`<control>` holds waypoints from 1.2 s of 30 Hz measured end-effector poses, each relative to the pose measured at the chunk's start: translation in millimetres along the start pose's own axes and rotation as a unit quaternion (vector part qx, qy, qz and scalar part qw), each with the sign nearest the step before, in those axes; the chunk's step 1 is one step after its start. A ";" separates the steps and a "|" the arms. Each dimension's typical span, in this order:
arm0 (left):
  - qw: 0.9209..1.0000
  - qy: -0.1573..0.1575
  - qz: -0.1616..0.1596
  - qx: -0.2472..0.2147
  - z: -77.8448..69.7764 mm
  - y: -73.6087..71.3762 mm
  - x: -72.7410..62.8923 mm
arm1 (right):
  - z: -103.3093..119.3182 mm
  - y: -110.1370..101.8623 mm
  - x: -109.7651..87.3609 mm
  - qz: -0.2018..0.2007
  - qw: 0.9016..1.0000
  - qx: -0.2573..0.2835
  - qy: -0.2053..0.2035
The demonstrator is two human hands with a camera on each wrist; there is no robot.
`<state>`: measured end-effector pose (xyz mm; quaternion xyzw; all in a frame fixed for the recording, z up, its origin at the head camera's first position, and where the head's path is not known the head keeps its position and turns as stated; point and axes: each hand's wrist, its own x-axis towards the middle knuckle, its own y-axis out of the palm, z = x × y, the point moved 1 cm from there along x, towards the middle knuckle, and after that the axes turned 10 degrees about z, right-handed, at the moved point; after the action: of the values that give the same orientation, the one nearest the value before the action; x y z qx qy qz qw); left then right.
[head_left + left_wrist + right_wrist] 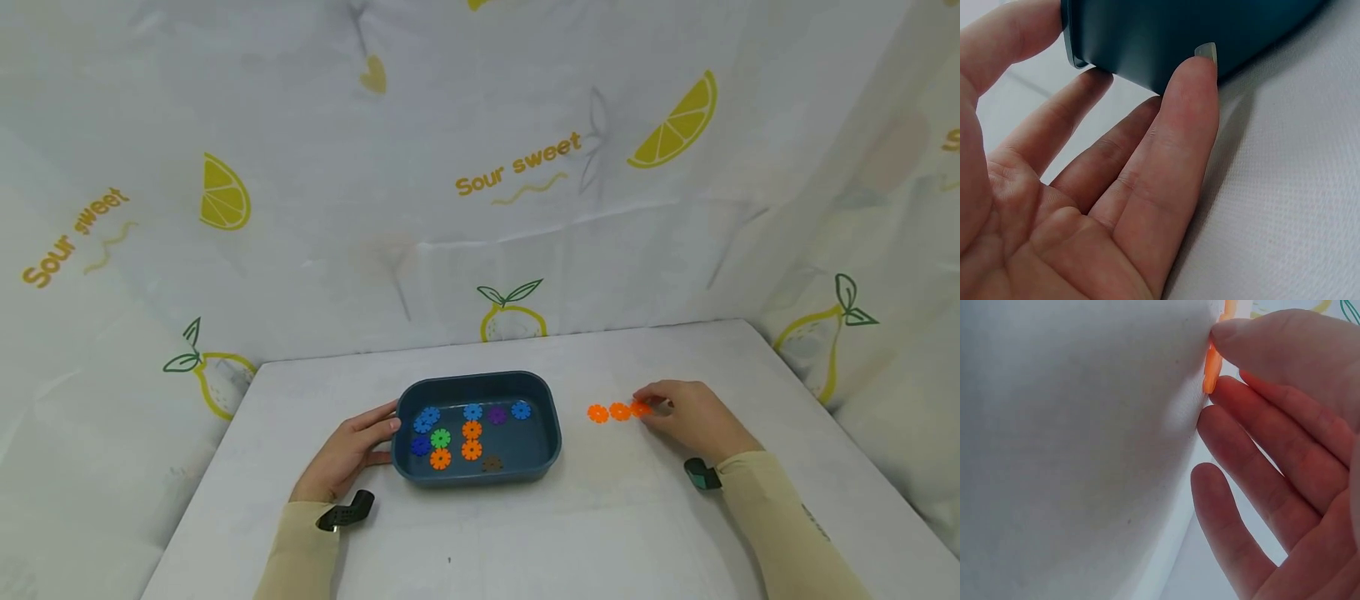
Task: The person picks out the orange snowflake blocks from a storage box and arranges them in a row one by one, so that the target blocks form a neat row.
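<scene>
Left hand (341,454): fingers nearly straight, resting against blue tray (480,479), set in from worktop's (600,533) back edge. Right hand (693,421): pinches orange disc (640,408), rightmost of three, between tray and worktop's right edge. Backdrop (315,283) print: "Sour sweet". Right sleeve (780,517) lettering illegible.

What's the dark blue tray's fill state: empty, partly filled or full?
Partly filled: notched discs lie scattered in the dark blue tray, its bottom showing bare between them.
</scene>
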<state>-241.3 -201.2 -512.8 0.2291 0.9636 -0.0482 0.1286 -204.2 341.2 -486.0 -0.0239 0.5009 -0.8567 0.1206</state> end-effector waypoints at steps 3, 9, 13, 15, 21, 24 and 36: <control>1.000 -0.001 0.001 0.001 0.6 -0.6 0.7 | -1.0 0.6 0.9 0.001 1.000 -0.002 0.002; 1.000 -0.004 -0.004 0.000 1.2 -1.8 -1.5 | 4.9 -3.4 2.2 0.004 1.000 0.006 0.001; 1.000 -0.003 -0.002 -0.004 1.1 -3.2 -2.5 | 32.1 -9.3 9.1 0.002 1.000 0.016 -0.017; 1.000 0.000 -0.002 -0.005 0.9 -3.4 -1.9 | 53.9 -11.4 17.4 0.009 0.999 0.016 -0.040; 1.000 0.002 0.003 0.000 0.6 -1.2 2.7 | 129.5 -12.1 52.4 0.046 0.990 -0.019 -0.133; 1.000 0.004 0.001 0.001 0.5 -1.0 2.4 | 168.2 -4.5 73.0 0.088 0.980 -0.058 -0.170; 1.000 0.015 0.010 -0.006 -1.6 -3.6 1.1 | 237.0 56.5 122.4 0.232 0.933 -0.159 -0.226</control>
<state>-244.3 -203.7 -511.4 0.2390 0.9633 -0.0380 0.1161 -274.2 84.5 -426.7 -0.1187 0.5814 -0.6865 0.4202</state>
